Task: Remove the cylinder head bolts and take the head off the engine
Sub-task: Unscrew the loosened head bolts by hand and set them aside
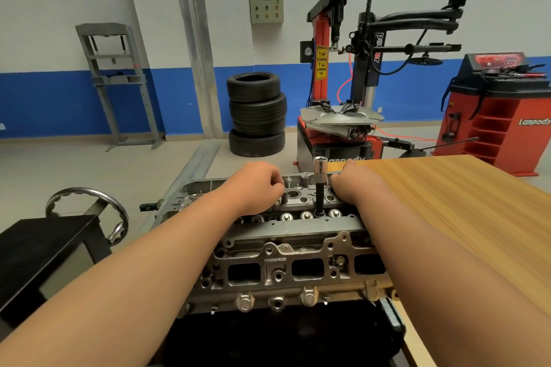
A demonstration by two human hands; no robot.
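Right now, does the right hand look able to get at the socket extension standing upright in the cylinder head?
Probably yes. The right hand rests on the cylinder head just beside the socket extension, with nothing between them; the left hand pinches a bolt on its other side.

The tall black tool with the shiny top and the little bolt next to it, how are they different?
The tool is much taller than the bolt. The tool is black with a shiny top; the bolt looks dull grey. The tool stands with no hand on it, while the left hand pinches the bolt. Both stick up from the cylinder head.
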